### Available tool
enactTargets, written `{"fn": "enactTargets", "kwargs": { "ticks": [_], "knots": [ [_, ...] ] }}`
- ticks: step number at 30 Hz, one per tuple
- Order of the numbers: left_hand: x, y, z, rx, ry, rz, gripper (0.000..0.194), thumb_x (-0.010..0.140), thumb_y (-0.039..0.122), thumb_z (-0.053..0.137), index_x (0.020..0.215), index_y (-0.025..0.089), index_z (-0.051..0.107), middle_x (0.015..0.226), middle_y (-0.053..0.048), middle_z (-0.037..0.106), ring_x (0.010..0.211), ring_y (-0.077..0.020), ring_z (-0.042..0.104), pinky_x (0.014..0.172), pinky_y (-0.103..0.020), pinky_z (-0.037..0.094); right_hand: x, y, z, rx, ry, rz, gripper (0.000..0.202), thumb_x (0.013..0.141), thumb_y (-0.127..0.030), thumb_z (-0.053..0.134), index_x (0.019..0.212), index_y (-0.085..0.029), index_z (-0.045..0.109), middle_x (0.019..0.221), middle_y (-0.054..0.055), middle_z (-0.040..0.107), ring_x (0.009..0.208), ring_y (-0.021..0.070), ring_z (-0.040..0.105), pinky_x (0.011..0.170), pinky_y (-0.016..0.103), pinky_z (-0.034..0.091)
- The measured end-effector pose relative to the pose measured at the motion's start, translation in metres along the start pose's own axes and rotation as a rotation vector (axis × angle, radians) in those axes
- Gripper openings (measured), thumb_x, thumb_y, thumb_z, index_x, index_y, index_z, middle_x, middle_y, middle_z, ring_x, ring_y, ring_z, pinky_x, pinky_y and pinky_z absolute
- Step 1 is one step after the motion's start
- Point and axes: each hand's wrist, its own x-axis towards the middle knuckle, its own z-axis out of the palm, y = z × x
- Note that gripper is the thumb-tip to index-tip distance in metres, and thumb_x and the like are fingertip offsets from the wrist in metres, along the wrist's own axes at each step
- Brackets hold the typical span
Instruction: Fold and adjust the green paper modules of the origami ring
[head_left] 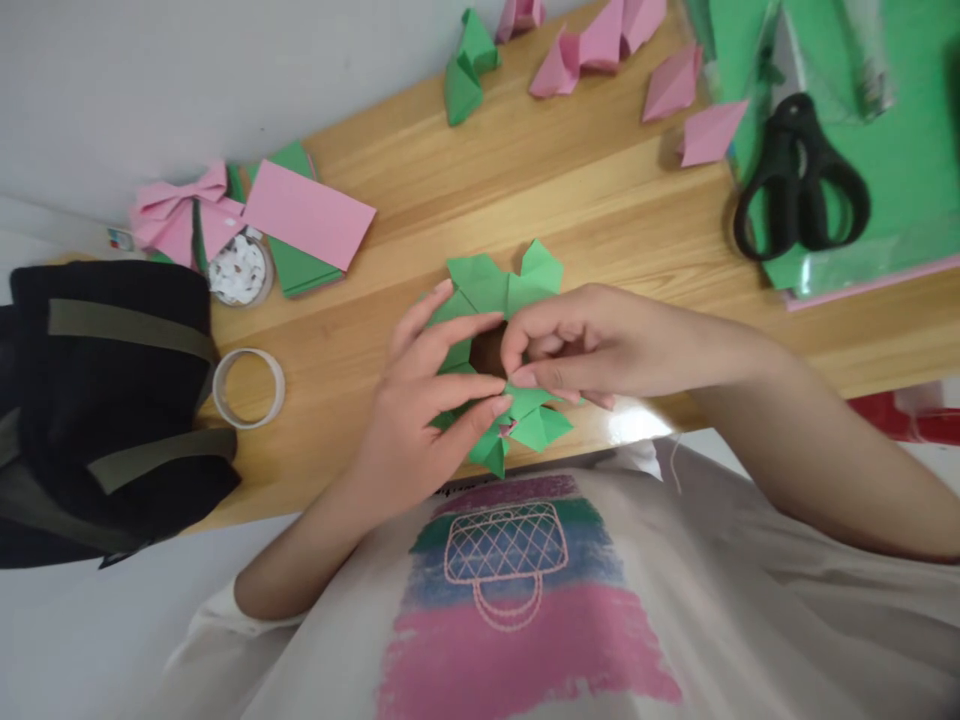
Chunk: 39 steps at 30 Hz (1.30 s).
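Note:
A ring of folded green paper [480, 283] with pointed tips lies near the table's front edge. My left hand [420, 400] rests over its left side, thumb and index finger pressing the green paper near the lower middle. From the right, my right hand [574, 345] pinches the same part of the ring with thumb and index finger, its other fingers curled. The two hands' fingertips nearly meet. A small pink bit shows under the green points just below them. The fingers cover part of the ring's right side.
Black scissors [801, 185] lie on green sheets [915, 120] at right. Pink folded pieces [712, 132] and a green one [466, 70] line the back. At left are a tape roll [249, 388], a pink bow [176, 215], a pink card [309, 212] and a black bag [112, 400].

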Motion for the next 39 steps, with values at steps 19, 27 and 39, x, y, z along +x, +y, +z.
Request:
{"fn": "enactTargets", "kwargs": {
  "ticks": [19,27,39],
  "knots": [
    [-0.002,-0.004,0.004,0.091,0.095,0.075,0.026,0.087,0.046,0.074,0.098,0.023,0.066,0.13,-0.008,0.066,0.144,-0.034,0.041,0.116,-0.056,0.039,0.004,0.002,-0.001,0.004,0.043,-0.01,0.01,0.094,-0.013,0.054,0.086,-0.017,0.058,0.053,-0.012,0.049,0.036,0.0014,0.046,0.037,0.013,0.034],
    [-0.001,-0.005,-0.002,-0.093,0.125,-0.117,0.007,0.091,0.023,0.069,0.098,0.024,0.068,0.131,-0.005,0.066,0.144,-0.0298,0.042,0.118,-0.06,0.038,0.007,-0.001,0.005,0.063,0.21,-0.04,0.01,0.094,-0.019,0.058,0.085,-0.016,0.058,0.05,-0.012,0.049,0.035,0.0016,0.043,0.035,0.013,0.033],
    [0.002,-0.003,0.006,-0.056,0.261,-0.243,0.012,0.093,0.02,0.064,0.082,0.022,0.069,0.124,-0.003,0.069,0.139,-0.0278,0.047,0.115,-0.055,0.042,0.015,0.001,0.016,0.115,0.376,0.024,0.016,0.092,-0.031,0.062,0.085,-0.017,0.058,0.051,-0.011,0.049,0.033,0.0025,0.04,0.034,0.015,0.033]
  ]
}}
